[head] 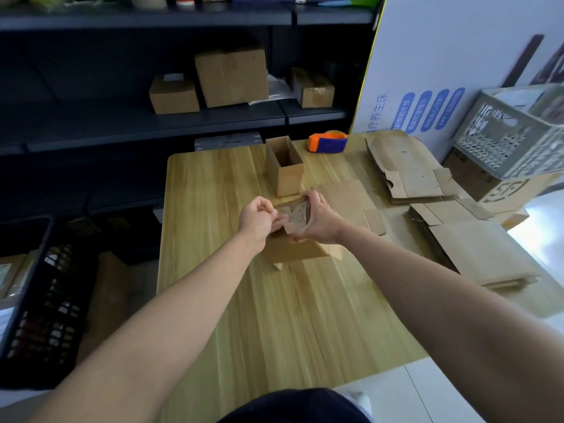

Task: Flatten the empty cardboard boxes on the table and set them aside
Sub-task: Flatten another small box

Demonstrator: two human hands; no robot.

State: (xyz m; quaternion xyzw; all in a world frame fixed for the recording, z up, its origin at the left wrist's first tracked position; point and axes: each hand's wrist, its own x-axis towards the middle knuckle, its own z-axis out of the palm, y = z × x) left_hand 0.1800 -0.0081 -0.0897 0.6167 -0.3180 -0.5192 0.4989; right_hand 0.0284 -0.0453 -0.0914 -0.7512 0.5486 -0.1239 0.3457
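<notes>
Head view: your hands meet over the middle of the bench (274,325), on a small cardboard box (294,253) that sits on the wood. Your left hand (258,222) has its fingers curled, thumb and fingertip pinching at the left edge of the raised top flap (297,216); whether it nips card or tape you cannot tell from here. Your right hand (320,221) grips the flap's right side, thumb low and fingers over the top edge. Wrists and hands hide most of the box top; the flap's markings are blurred. Just behind stands an open box (285,170), upright, its interior in shadow. Flattened boxes (412,175) lie stacked along the right side, the nearer pile running off the bench edge. A tape dispenser (328,141) sits at the far edge. A grey crate (512,138) is cut off at the right, a black crate (45,300) at the left.
</notes>
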